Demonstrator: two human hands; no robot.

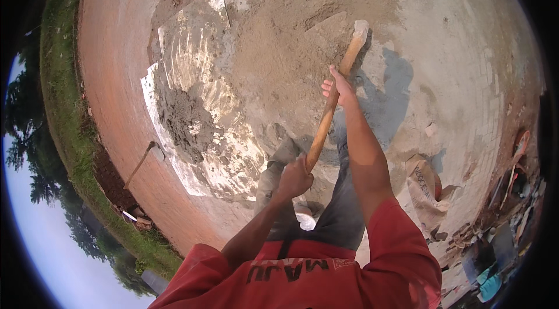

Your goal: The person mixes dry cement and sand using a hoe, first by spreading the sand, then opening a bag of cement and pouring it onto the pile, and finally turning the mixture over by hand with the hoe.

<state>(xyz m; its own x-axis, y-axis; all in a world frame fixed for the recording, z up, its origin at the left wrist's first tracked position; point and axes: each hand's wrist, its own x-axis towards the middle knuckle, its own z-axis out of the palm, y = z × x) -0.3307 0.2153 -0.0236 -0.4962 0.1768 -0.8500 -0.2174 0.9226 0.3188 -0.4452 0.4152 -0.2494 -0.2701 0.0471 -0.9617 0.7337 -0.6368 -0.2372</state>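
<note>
My left hand point(295, 179) is closed around the lower end of a long wooden hoe handle point(324, 128). Farther up, my right hand point(339, 87) wraps loosely round the same handle, thumb along its upper side. The handle slants up and right to a mortar-caked head point(360, 29); its blade seems coated and partly sunk in the mix. Around it spreads a broad heap of grey-brown sandy mix point(279, 42). Wet grey mortar point(185, 121) lies on smeared, pale sheets point(153, 95) left of my legs.
Another hoe point(140, 165) lies on the reddish paving at left, beside a grass strip point(65, 134). A printed sack point(426, 191) rests right of my legs. A white round object point(307, 221) is between them. Mixed debris point(502, 243) and a turquoise item point(489, 285) lie lower right.
</note>
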